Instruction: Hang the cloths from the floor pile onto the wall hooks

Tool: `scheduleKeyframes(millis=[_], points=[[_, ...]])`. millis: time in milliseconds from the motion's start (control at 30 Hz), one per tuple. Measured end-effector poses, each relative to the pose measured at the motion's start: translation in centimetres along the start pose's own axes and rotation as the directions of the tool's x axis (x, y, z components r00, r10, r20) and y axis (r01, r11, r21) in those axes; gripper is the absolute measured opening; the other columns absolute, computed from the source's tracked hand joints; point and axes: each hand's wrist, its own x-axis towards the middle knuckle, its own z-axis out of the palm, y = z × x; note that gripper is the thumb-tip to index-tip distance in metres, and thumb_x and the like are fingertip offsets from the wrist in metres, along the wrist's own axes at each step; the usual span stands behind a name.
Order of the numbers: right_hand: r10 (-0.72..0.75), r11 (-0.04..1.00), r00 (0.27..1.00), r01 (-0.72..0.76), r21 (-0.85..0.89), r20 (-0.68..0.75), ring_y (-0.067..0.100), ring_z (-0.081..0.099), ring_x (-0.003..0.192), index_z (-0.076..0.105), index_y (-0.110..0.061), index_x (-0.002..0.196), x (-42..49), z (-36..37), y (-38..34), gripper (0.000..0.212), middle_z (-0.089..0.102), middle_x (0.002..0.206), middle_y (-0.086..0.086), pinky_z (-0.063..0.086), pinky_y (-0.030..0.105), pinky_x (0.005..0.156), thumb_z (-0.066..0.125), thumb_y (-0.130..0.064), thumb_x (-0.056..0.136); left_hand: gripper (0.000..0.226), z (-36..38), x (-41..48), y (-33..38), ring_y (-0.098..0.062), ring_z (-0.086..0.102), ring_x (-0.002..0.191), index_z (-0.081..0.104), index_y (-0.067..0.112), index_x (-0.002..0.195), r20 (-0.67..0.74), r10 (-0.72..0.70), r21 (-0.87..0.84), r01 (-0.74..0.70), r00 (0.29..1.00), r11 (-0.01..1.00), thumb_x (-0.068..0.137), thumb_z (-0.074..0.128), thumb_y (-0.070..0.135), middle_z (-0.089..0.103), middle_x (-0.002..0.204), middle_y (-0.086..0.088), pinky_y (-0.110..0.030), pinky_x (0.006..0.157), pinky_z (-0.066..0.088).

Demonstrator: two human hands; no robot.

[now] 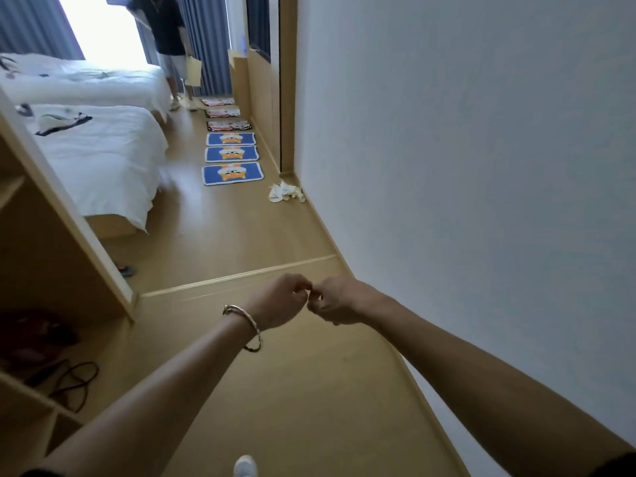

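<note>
Cloths [286, 193]: white pile on the floor [241, 235] at the foot of the wall [447, 166], well ahead of me; no hooks in view. Left hand [282, 301] and right hand [335, 302]: each grip curled closed, empty, the two touching, idle, I judge, pending approach.

We look from head height, forward and down along the white wall [481, 166], which runs close on our right; the floor [292, 390] stretches far ahead beside it

A bedroom, hotel-like: two white beds [96, 156] at left, curtains [203, 39] by the window [103, 25] on top, wooden floor [241, 228].
</note>
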Motion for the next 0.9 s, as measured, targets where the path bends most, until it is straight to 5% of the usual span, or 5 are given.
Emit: scheduleKeyframes(millis=[233, 400, 500, 667, 900], points=[[0.023, 0.999, 1.000, -0.023, -0.049, -0.015, 0.022, 0.070, 0.086, 0.062, -0.010, 0.117, 10.1, -4.9, -3.6, 0.031, 0.070, 0.101, 0.012, 0.057, 0.037, 0.083, 0.041, -0.021, 0.098, 0.026, -6.6, 9.3, -6.2, -0.021, 0.061, 0.099, 0.067, 0.013, 0.110, -0.044, -0.016, -0.035, 0.014, 0.999, 0.999, 0.091, 0.049, 0.013, 0.067, 0.105, -0.004, -0.028, 0.086, 0.045], [-0.006, 0.990, 0.996, -0.006, -0.137, -0.084, 0.028, 0.062, 0.096, 0.058, -0.006, 0.120, 16.4, -8.6, -7.2, 0.035, 0.064, 0.108, 0.015, 0.052, 0.038, 0.083, 0.034, -0.024, 0.101, 0.022, -10.5, 15.7, -9.7, -0.022, 0.062, 0.087, 0.067, 0.027, 0.085, -0.041, 0.009, -0.111, -0.014, 0.999, 0.994, 0.087, 0.050, 0.013, 0.066, 0.085, 0.002, -0.042, 0.085, 0.050], [0.014, 0.982, 0.999, -0.021, -0.186, -0.039, 0.028, 0.063, 0.095, 0.059, -0.006, 0.118, 19.5, -9.2, -8.3, 0.035, 0.065, 0.107, 0.015, 0.053, 0.038, 0.083, 0.034, -0.023, 0.100, 0.022, -11.5, 17.6, -11.7, -0.023, 0.061, 0.083, 0.065, 0.029, 0.085, -0.029, -0.007, -0.168, 0.002, 1.000, 0.986, 0.088, 0.050, 0.013, 0.068, 0.088, -0.001, -0.035, 0.077, 0.050], [-0.005, 0.979, 1.000, 0.002, -0.203, -0.013, 0.029, 0.062, 0.103, 0.060, -0.012, 0.125, 24.4, -10.0, -9.8, 0.037, 0.065, 0.117, 0.014, 0.052, 0.041, 0.090, 0.037, -0.024, 0.099, 0.029, -12.3, 19.8, -16.2, -0.025, 0.057, 0.078, 0.066, 0.013, 0.111, 0.011, -0.162, -0.338, 0.156, 0.987, 0.928, 0.088, 0.049, 0.008, 0.067, 0.100, -0.019, -0.029, 0.067, 0.045], [-0.073, 0.992, 0.997, 0.071, -0.101, -0.018, 0.024, 0.059, 0.108, 0.055, -0.017, 0.130, 32.3, -11.2, -10.0, 0.036, 0.060, 0.127, 0.009, 0.049, 0.036, 0.092, 0.043, -0.027, 0.098, 0.028, -14.4, 22.8, -20.3, -0.013, 0.056, 0.072, 0.060, 0.014, 0.115, 0.024, -0.373, -0.512, 0.332, 0.927, 0.792, 0.091, 0.046, 0.008, 0.061, 0.091, -0.004, -0.020, 0.052, 0.037]])
